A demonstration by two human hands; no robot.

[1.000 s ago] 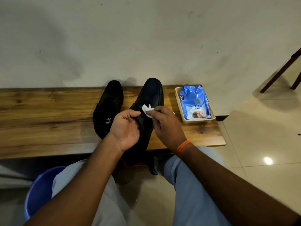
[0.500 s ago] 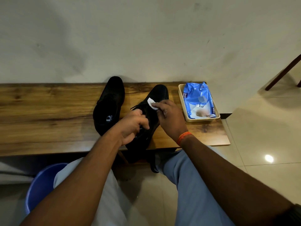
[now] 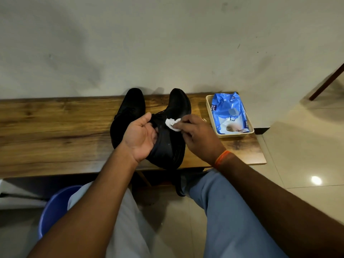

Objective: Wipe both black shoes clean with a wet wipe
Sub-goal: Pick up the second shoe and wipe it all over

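With the left hand (image 3: 141, 138) gripping the right-hand shoe (image 3: 172, 135) at bench (image 3: 55, 127) centre and right hand (image 3: 197, 135) fingers pinching the wet wipe (image 3: 172, 123) against its upper, the shoe may slip toward 6 o'clock under excess pressure.

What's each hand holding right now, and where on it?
Left hand grips the right-hand shoe by its side near the opening. Right hand pinches the bunched wet wipe against its laces.

Dim, soft shadows, floor glare, wide-angle warp
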